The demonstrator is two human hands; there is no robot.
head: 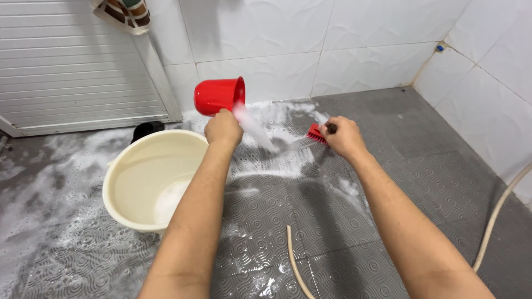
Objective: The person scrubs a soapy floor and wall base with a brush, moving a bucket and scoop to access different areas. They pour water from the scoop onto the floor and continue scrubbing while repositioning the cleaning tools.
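Scoop [219, 95], red plastic, feels light and wet-slick; our left hand [223, 127] clenches its handle, right hand [344, 137] grips the brush [317, 134].

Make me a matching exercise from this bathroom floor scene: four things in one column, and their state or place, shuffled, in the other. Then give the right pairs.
Things:
1. red cup
2. red brush
3. cream basin
4. hose

States or places:
A. stands on the soapy floor by the left forearm
B. tilted in the left hand, pouring water
C. lies along the right wall
D. pressed to the floor by the right hand

Pairs: 1-B, 2-D, 3-A, 4-C
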